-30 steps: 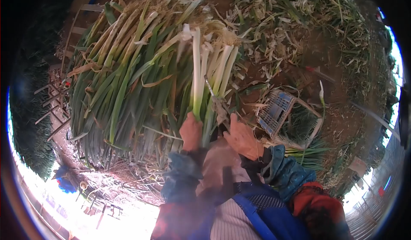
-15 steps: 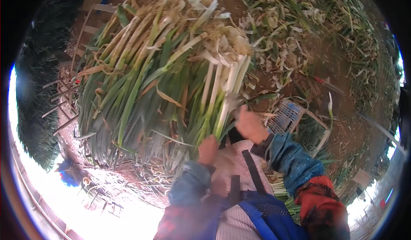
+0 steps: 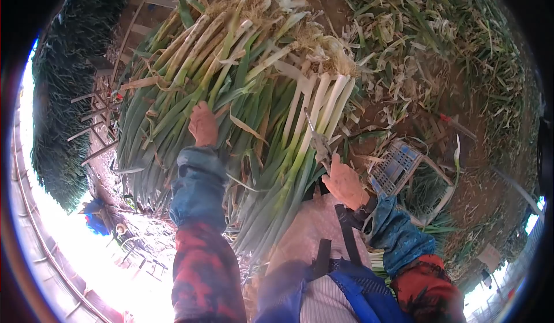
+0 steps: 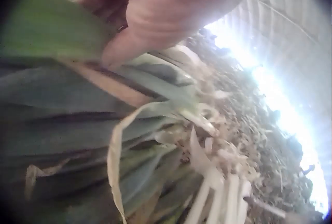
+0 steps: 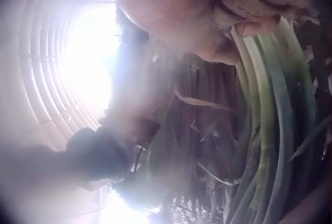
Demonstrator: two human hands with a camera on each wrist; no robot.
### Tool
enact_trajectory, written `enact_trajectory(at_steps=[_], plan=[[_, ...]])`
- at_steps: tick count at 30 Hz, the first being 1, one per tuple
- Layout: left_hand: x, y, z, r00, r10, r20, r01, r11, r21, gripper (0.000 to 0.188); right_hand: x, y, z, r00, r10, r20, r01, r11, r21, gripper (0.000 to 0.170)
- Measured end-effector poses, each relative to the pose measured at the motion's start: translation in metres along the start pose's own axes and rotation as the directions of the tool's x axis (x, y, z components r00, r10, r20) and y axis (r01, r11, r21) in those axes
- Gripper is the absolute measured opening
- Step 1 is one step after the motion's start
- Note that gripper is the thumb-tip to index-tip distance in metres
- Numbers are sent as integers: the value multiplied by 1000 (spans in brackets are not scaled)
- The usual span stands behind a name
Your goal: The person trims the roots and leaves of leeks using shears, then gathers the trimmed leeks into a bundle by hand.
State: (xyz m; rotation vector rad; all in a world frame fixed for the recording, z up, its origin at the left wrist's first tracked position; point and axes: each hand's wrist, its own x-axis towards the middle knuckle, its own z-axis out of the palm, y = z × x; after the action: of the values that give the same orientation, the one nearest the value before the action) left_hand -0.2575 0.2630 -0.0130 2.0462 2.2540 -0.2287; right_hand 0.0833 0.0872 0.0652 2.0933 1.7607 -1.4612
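Note:
Long green onions (image 3: 173, 132) lie in a big heap, roots away from me and leaves toward me. My left hand (image 3: 203, 126) is on the leaves at the middle of the heap. In the left wrist view its thumb and fingers close around a broad green leaf (image 4: 52, 24). My right hand (image 3: 346, 183) grips a muddy air blow gun (image 3: 320, 147) with a thin metal nozzle. The gun overlaps several peeled green onions (image 3: 334, 101) with clean white stems, lying at the heap's right edge. In the right wrist view, green stalks (image 5: 267, 105) hang beside that hand.
To the right stands a blue-grey plastic crate (image 3: 398, 164) on its side, with greens by it. Stripped leaves (image 3: 415, 52) litter the soil at the back right. A metal rack (image 3: 95, 124) stands left of the heap, and a dark green leafy bank (image 3: 63, 104) lies beyond.
My left hand has let go of the peeled onions and moved left onto the heap. These onions now lie at its right edge. The right hand keeps the blow gun near them.

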Motion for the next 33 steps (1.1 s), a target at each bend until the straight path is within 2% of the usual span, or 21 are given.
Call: enact_trajectory(at_steps=[3,6,7,10,11,14,17,20,23,26,29,32,33], plan=[[-35,24,-14,988,15,152,5,991,-131,12,-18,-1,4,970,-219,-101,222,975,20,55],[-87,70,-43,978,24,208,51,936,-347,17,-45,-24,-5,969,-244,-37,247,965,88,63],[-102,81,-39,965,-12,264,114,920,-376,20,-55,-25,2,951,-297,-84,301,952,45,62],[-132,105,-27,925,-105,365,267,862,-430,24,-66,-38,9,956,-290,50,282,951,124,62],[-143,111,-25,919,-127,374,296,847,-441,25,-63,-41,7,954,-282,102,272,957,102,47],[-163,109,-17,920,-148,363,319,821,-474,28,-46,-39,14,953,-299,46,298,954,28,40],[-174,104,-18,905,-182,384,359,810,-463,29,-53,-42,6,941,-333,60,331,943,43,38],[-180,99,-21,888,-216,407,404,791,-461,28,-77,-32,27,957,-229,177,232,973,3,47],[-188,94,-21,887,-217,408,401,800,-446,27,-80,-28,35,951,-237,199,230,971,61,46],[-197,90,-21,880,-193,434,394,808,-438,28,-52,-39,29,948,-310,69,310,951,9,32],[-206,89,-25,869,-190,458,408,798,-443,27,-5,-49,33,967,-253,0,253,966,-58,33],[-212,91,-30,866,-195,461,418,787,-453,27,36,-51,38,975,-219,-50,212,971,-106,42],[-212,91,-30,859,-199,471,428,784,-449,27,43,-51,37,954,-279,-110,265,956,-127,44]])
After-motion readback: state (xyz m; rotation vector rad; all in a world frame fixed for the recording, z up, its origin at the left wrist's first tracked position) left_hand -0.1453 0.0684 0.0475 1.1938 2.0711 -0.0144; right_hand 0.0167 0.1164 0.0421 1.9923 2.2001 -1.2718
